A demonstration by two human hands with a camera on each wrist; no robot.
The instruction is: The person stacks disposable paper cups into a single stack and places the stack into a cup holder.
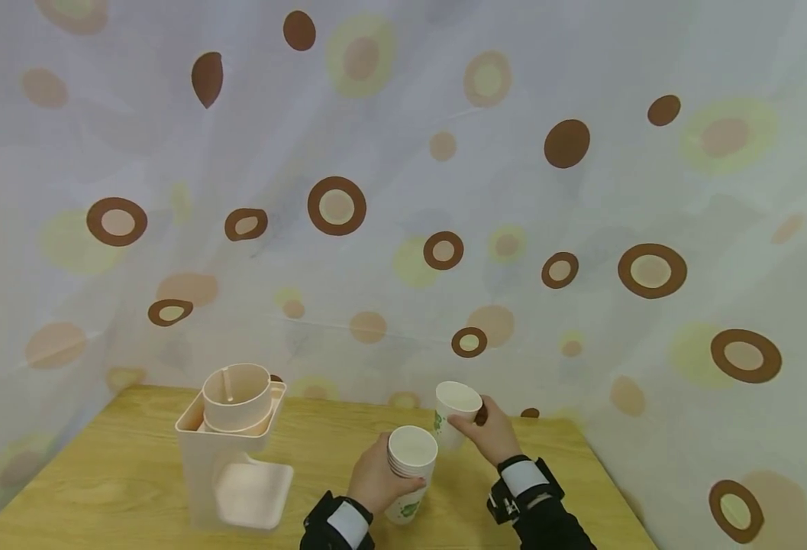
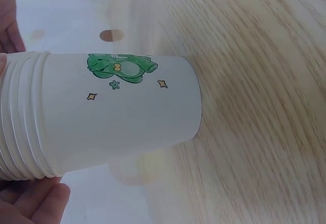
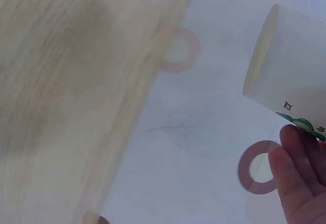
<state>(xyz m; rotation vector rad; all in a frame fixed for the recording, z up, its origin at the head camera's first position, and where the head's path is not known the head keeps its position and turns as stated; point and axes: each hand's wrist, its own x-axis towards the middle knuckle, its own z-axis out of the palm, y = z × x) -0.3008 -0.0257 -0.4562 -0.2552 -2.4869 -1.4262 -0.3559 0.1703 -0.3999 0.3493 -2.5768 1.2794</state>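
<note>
My left hand [image 1: 374,477] grips a stack of nested white paper cups [image 1: 413,462] around its upper part, thumb in front. In the left wrist view the stacked rims show at the left, and the outer cup [image 2: 122,112] carries a green cartoon animal and small stars. Farther back and to the right, my right hand [image 1: 494,437] holds a single white paper cup [image 1: 450,434] by its side near the rim. The right wrist view shows this cup [image 3: 293,66] raised above the table, its base toward the tabletop, with the fingers [image 3: 290,173] along its printed side.
At the left of the wooden table [image 1: 128,466] stands a cream plastic container [image 1: 200,473] with a round cylinder [image 1: 238,409] in its open top and a broad flat piece at its front. A patterned curtain [image 1: 389,153] hangs close behind the table.
</note>
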